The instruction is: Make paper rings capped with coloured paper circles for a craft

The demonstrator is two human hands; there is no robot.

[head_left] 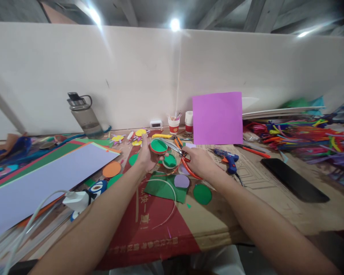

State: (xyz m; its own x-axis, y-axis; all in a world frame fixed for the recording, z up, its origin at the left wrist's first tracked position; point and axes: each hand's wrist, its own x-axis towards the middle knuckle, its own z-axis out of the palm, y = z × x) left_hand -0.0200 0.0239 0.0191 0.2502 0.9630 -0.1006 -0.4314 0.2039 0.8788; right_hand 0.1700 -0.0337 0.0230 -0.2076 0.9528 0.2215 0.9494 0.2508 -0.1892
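My left hand [146, 156] is closed on a round green disc with a red rim [159, 145], held above the table. Scissors [174, 148] with silver blades and red handles are gripped in my right hand [198, 161], their blades reaching toward the disc's right edge. Just below the disc is a second green round piece with a pale rim [169, 160]; whether my left fingers touch it I cannot tell. Under the hands lie a cut green sheet [163, 189], a lilac circle [181, 181] and a dark green circle [202, 194].
A blue glue gun [229, 158] and black phone [294, 179] lie right. Colourful pipe cleaners [304, 135] pile up beyond. A purple sheet [218, 118] leans on the wall near paper cups [174, 125]. Left are a water bottle [86, 116], coloured sheets [51, 179] and a charger [77, 200].
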